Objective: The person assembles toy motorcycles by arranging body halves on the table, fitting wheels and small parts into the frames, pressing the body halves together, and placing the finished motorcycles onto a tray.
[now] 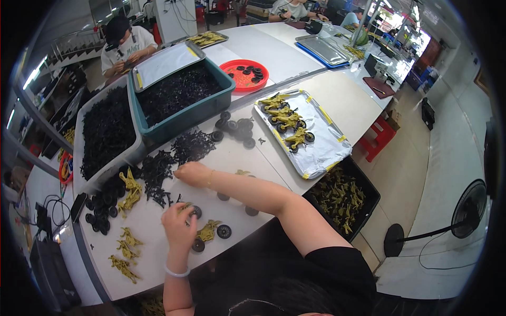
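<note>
My left hand (179,226), wearing a pale bracelet, is closed with a small black spoked wheel (196,212) at its fingertips. Whether another part is tucked in the fingers is hard to see. Just to its right lies a yellow toy motorbike body (208,230), with one loose black wheel (224,231) beside it and another black wheel (198,245) at its lower left. My right hand (194,174) reaches across to the edge of a heap of thin black plastic parts (157,176). Its fingertips are drawn together there; anything between them is hidden.
Two bins, one grey (138,150) and one teal (182,113), hold black parts. Yellow bodies (126,245) and black wheels (100,210) lie at left. A foil-lined tray (316,142) carries several toy motorbikes. A red bowl (232,68) stands behind; co-workers sit farther off.
</note>
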Demonstrator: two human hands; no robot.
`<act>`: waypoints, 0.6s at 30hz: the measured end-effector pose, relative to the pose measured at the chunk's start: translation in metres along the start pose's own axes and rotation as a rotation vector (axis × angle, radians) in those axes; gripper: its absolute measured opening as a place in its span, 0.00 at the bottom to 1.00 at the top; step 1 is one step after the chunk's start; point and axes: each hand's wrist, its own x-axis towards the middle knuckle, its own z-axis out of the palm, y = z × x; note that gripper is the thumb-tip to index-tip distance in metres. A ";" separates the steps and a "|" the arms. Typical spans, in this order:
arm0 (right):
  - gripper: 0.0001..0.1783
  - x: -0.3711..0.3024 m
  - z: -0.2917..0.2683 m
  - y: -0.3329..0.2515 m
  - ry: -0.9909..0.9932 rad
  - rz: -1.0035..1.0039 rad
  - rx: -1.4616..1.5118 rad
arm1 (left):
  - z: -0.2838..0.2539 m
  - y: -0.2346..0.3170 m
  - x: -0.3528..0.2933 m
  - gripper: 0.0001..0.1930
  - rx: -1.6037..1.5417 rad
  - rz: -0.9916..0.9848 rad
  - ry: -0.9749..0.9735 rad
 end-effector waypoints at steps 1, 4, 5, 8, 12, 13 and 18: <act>0.06 -0.004 0.001 0.000 0.058 -0.017 0.032 | 0.008 0.007 0.005 0.11 -0.039 0.041 -0.056; 0.08 -0.006 0.001 -0.002 0.161 -0.061 0.044 | 0.024 0.026 0.016 0.11 0.010 0.206 -0.122; 0.09 -0.001 0.009 0.002 0.136 -0.056 -0.007 | 0.028 0.032 0.017 0.11 0.004 0.225 -0.129; 0.09 0.003 0.020 0.011 0.165 -0.081 -0.059 | 0.029 0.037 0.014 0.10 -0.021 0.218 -0.143; 0.07 -0.003 0.011 0.000 0.281 -0.034 0.003 | 0.022 0.030 0.001 0.10 -0.015 0.198 -0.140; 0.06 -0.002 0.015 0.001 0.294 -0.008 -0.023 | 0.022 0.030 0.000 0.10 -0.013 0.198 -0.136; 0.04 -0.001 0.016 -0.002 0.284 -0.116 -0.048 | 0.020 0.039 -0.003 0.10 -0.006 0.219 -0.144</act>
